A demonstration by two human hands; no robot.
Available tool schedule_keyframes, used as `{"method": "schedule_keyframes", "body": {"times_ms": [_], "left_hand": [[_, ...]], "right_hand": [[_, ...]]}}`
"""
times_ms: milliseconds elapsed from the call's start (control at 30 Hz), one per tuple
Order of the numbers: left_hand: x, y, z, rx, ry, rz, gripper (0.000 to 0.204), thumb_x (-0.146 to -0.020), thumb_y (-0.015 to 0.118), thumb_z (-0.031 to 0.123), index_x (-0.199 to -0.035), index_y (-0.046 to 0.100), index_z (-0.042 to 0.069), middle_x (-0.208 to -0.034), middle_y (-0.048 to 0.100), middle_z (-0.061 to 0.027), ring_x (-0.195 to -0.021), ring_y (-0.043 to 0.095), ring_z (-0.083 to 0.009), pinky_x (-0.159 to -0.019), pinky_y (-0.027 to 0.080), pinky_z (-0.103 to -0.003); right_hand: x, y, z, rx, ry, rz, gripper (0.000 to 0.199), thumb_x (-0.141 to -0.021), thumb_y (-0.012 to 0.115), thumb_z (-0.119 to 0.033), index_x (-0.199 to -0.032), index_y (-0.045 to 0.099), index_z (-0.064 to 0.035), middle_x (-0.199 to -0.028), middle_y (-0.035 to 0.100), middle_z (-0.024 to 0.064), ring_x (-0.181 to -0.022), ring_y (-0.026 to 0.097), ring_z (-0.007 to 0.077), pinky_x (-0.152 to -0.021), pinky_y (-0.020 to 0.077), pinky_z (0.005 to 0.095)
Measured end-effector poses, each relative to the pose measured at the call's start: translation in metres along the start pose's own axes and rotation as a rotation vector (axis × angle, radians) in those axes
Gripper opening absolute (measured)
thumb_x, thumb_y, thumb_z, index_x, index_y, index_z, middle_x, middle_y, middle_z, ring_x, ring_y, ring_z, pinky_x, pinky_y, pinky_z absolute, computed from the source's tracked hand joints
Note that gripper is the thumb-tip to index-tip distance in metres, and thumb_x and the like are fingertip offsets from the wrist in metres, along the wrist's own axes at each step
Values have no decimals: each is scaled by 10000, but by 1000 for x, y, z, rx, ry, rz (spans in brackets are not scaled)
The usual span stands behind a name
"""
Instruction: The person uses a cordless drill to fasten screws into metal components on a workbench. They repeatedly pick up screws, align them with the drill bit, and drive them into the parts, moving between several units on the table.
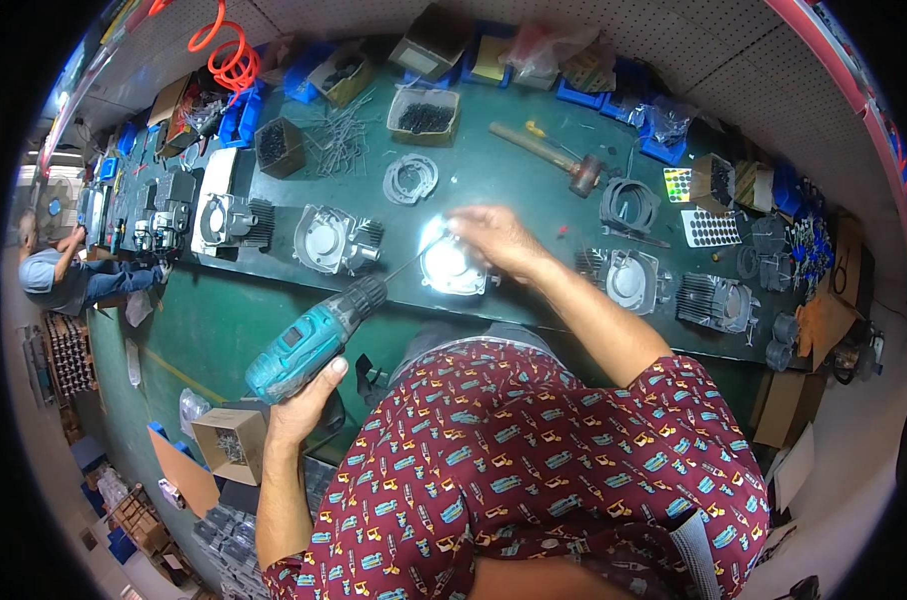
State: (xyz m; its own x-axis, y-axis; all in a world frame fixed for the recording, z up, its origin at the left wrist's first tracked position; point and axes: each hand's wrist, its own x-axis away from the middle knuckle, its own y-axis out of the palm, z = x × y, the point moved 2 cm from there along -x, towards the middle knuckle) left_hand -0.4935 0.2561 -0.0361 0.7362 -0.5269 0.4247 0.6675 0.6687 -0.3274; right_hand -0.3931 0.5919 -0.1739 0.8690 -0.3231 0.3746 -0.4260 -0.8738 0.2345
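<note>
My left hand (309, 400) grips a teal cordless drill (309, 340) by its handle. The drill's long thin bit (410, 262) points up and right to a metal engine casting (452, 268) at the bench's near edge. A bright light washes out part of that casting. Over its upper side is my right hand (499, 238), fingers curled together close to the bit's tip. What those fingers pinch, if anything, is too small to make out. Similar castings stand to the left (324, 240) and to the right (632, 280).
A mallet (554, 160), a ring-shaped metal part (411, 179) and a box of dark screws (424, 115) lie farther back on the green bench (494, 195). Blue bins (239, 118) line the back. Red coiled hose (236, 65) hangs at upper left. Another person (59, 270) sits at far left.
</note>
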Motion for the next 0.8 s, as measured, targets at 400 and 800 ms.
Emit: {"method": "schedule_keyframes", "body": {"times_ms": [400, 800], "left_hand": [[-17, 30, 40, -671, 273, -68, 301, -747, 833, 220, -933, 662, 56, -774, 702, -179, -780, 691, -398, -682, 545, -412], [-59, 33, 107, -921, 289, -248, 324, -734, 835, 227, -978, 705, 57, -866, 714, -191, -846, 698, -385, -761, 560, -415]], "right_hand": [[1, -11, 20, 979, -281, 355, 382, -775, 776, -308, -1088, 743, -90, -967, 618, 168, -980, 632, 345, -848, 523, 452], [-8, -9, 33, 942, -388, 200, 234, -842, 708, -180, -1039, 752, -61, -962, 628, 161, -954, 634, 353, -840, 522, 443]]}}
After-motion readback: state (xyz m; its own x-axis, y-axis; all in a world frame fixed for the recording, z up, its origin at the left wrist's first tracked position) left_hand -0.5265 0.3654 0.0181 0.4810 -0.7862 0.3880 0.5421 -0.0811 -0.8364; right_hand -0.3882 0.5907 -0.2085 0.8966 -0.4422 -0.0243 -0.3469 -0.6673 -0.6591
